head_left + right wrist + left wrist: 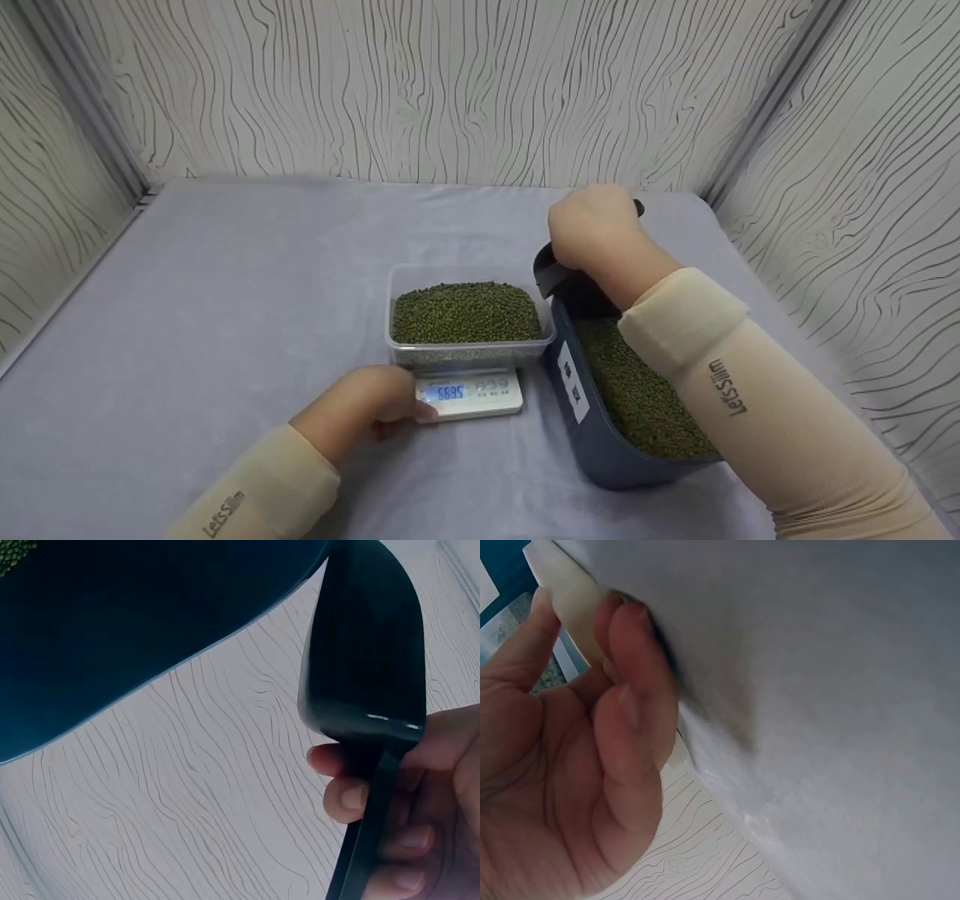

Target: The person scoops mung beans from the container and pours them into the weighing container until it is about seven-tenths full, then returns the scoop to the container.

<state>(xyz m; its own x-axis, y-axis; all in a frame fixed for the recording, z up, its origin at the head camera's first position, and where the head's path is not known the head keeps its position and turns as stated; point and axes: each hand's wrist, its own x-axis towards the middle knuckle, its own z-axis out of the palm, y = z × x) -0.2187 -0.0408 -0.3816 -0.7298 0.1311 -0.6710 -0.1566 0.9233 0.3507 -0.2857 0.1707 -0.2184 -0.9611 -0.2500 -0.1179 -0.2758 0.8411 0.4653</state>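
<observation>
My left hand (364,397) pinches the left end of a white kitchen scale (487,409), thumb on top beside the lit blue display; the left wrist view shows the scale (568,589) between thumb and fingers. A clear plastic container (469,349) of green mung beans (465,311) sits on the scale. My right hand (596,225) grips the handle of a black scoop (367,652), its fingers curled round it. The scoop is over the far end of a dark blue bin (607,454). Its bowl looks empty in the right wrist view.
More mung beans (645,397) fill the blue bin, which stands close to the container's right side and bears a white label (574,384). A pale cloth (225,300) covers the table. Wood-patterned panels (450,90) rise behind and at both sides.
</observation>
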